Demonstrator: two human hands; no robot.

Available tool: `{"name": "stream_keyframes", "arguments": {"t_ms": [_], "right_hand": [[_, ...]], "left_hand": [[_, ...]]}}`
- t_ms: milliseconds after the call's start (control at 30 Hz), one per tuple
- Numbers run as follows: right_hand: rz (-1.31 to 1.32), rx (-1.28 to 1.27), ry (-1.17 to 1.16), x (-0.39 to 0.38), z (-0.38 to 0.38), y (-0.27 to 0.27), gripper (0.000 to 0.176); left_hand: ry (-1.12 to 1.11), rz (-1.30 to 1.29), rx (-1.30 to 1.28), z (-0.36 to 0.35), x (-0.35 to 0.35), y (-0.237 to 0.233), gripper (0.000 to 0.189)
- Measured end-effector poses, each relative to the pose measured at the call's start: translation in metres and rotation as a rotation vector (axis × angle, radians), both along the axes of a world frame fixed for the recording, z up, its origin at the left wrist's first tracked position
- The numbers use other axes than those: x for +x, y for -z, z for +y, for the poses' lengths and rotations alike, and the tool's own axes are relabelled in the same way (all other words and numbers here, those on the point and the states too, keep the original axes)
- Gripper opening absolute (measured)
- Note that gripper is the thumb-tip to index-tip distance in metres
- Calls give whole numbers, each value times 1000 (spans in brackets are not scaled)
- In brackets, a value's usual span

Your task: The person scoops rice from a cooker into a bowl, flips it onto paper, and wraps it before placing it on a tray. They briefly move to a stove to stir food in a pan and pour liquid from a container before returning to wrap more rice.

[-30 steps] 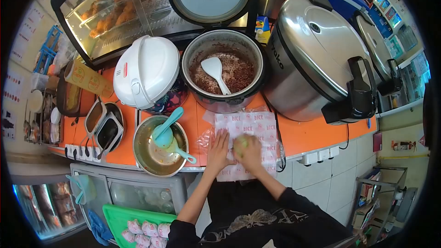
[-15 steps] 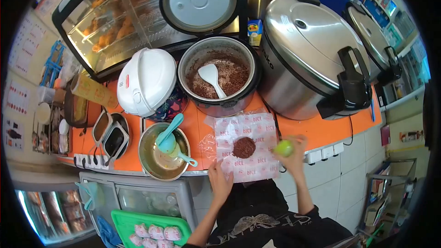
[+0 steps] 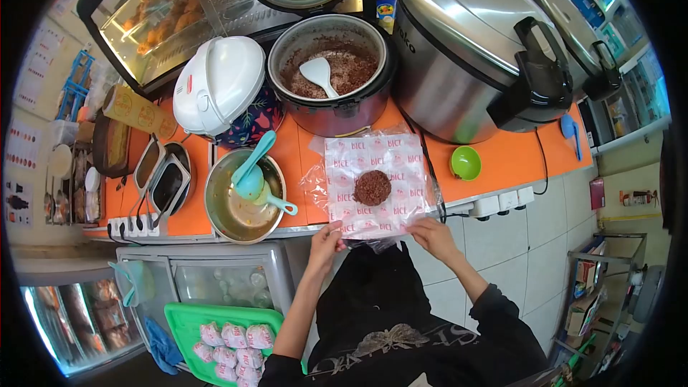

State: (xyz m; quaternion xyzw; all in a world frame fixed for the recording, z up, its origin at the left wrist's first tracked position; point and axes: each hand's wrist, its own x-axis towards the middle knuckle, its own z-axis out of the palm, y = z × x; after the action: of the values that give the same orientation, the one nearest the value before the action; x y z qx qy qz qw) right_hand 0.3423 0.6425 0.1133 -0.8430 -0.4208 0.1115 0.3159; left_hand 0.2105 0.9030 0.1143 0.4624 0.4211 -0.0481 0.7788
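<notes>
A printed sheet of wrapping paper [image 3: 344, 161], over clear plastic, lies at the front edge of the orange counter. A round mound of reddish-brown rice [image 3: 373, 188] sits near its middle. My left hand [image 3: 326, 245] pinches the near left corner of the sheet, and my right hand [image 3: 434, 238] has fingers closed on the near right corner. To the right, the small lime-green bowl [image 3: 466, 163] stands on the counter, touched by neither hand. Behind the paper, an open rice cooker [image 3: 331, 104] holds more of this rice, with a white rice paddle [image 3: 319, 76] resting in it.
A metal bowl with teal ladles [image 3: 222, 221] stands left of the paper, beside a white-lidded container [image 3: 218, 89]. A large steel rice cooker [image 3: 459, 64] takes up the back right. Several wrapped bundles lie on a green tray [image 3: 179, 330] below. A black cord [image 3: 428, 179] crosses the counter.
My right hand has set the green bowl down on the counter and moved to the paper's near right corner. My left hand now pinches the near left corner. The camera view has shifted.
</notes>
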Motion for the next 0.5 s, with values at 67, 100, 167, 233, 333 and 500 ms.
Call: {"name": "stream_keyframes", "arguments": {"t_ms": [67, 100, 167, 233, 333, 500], "right_hand": [[-28, -63, -67, 12, -3, -3, 12], [-35, -90, -93, 17, 0, -9, 11], [-13, -206, -185, 28, 8, -23, 10], [-45, -322, -260, 38, 20, -33, 13], [-45, -454, -336, 49, 42, -39, 20], [-110, -464, -348, 51, 58, -62, 27]], "left_hand": [[53, 67, -41, 9, -4, 5, 29], [184, 101, 532, 2, -1, -19, 31], [439, 146, 1682, -24, 8, -62, 36], [536, -362, 1528, -37, 17, -56, 32], [652, -456, 1332, -58, 37, -36, 19], [749, -289, 1131, -50, 54, -15, 11]]}}
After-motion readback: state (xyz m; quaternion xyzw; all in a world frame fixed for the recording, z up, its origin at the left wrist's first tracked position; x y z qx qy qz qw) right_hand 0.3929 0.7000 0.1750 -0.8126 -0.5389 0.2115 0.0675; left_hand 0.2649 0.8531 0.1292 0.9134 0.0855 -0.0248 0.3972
